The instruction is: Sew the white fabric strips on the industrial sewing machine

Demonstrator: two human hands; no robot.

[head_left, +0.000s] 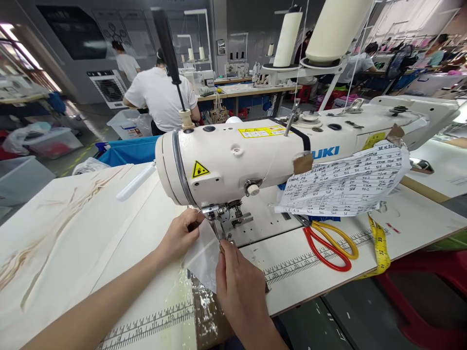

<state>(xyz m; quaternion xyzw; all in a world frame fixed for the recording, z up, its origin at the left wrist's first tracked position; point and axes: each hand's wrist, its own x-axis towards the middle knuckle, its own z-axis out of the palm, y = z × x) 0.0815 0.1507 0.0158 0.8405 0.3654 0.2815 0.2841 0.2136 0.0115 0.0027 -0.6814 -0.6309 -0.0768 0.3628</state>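
Observation:
A white sewing machine (226,165) stands before me, with its presser foot and needle parts (233,214) at the near end of the head. My left hand (182,235) is closed in a pinch just left of the needle area; what its fingertips hold is too small to make out. My right hand (239,279) is closed around slim metal tweezers (216,230), whose tips point up at the needle area. Beneath both hands lies thin white cloth (202,260), partly hidden by the right hand.
Red-and-yellow-handled scissors (330,243) and a yellow tape measure (381,245) lie on the right. A handwritten sheet (343,184) hangs from the machine. Cream cloth (73,214) covers the left tabletop. Thread cones (288,39) and a screwdriver (166,46) stand above. A co-worker (160,95) sits beyond.

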